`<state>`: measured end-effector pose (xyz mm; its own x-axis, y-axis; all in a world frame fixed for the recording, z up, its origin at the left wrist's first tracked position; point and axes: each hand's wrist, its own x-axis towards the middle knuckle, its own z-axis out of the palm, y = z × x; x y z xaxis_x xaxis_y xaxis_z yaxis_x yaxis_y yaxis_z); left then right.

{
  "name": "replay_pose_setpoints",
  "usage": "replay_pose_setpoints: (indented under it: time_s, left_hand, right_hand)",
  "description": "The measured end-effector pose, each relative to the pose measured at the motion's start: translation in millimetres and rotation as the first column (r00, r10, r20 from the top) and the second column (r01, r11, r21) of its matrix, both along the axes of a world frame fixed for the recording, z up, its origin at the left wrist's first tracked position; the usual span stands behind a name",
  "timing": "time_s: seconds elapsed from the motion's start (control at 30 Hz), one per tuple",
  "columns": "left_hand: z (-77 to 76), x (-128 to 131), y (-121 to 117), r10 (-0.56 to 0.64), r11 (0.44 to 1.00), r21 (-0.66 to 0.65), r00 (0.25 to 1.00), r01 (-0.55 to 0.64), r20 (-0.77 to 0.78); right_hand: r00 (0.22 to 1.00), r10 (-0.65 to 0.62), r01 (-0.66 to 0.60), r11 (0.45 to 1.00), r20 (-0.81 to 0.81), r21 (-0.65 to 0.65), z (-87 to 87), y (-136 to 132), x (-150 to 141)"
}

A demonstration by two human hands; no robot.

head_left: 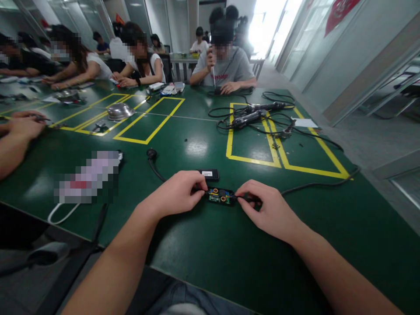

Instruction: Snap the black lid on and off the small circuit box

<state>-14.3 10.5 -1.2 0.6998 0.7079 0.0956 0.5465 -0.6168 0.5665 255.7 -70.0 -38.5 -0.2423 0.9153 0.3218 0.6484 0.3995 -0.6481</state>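
Note:
A small green circuit board (215, 198) with copper-coloured ring coils sits in an open black plastic case on the table before me. My left hand (179, 192) is closed in a pinch at the case's left end, on the black power cord (155, 171) that leads back to a plug (151, 153). At the right end, my right hand (267, 208) pinches another black cable (315, 187), which runs off to the right. Just behind the case lies a black cover (214, 174) with a white label. Fingertips partly hide both cord entries.
Two dark electric screwdrivers (251, 117) with tangled cords lie at the back right. A metal bowl (120, 112) stands at the back left, and a blurred phone-like object (93, 175) is nearer. Across the table a person (226, 65) works; another person's hand (26, 127) is at left.

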Motion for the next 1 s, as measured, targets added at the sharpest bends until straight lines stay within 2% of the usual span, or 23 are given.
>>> replay_pose_setpoints:
  time_s: [0.3,0.67,0.77,0.83,0.9,1.0]
  left_hand:
    - [-3.2,-3,5,-0.032,0.999,-0.01,0.999,0.032,-0.006]
    - [-2.5,-4,7,-0.037,0.999,0.007,0.999,0.037,0.002]
    - [-1.8,-3,5,-0.027,0.998,0.051,1.0,0.027,-0.008]
    - [-2.7,-1,4,0.024,0.991,0.13,0.999,-0.021,-0.027]
    - [-6.5,1,5,0.125,0.969,0.215,0.992,-0.118,-0.017]
    - [-17.2,4,11,0.231,0.94,0.25,0.972,-0.231,0.034]
  right_hand:
    - [0.998,0.002,-0.005,0.999,0.064,0.05,-0.8,1,2]
    - [0.999,0.006,-0.007,0.999,0.038,0.041,-4.0,1,0]
    - [0.999,0.026,-0.027,0.998,0.028,0.049,-5.4,1,-1]
    - [0.999,0.036,-0.039,0.996,0.035,0.075,-5.7,1,-1]
    - [0.998,0.036,-0.041,0.993,0.051,0.115,-5.6,1,0]
    - [0.996,0.03,-0.043,0.985,0.079,0.165,-5.8,1,0]
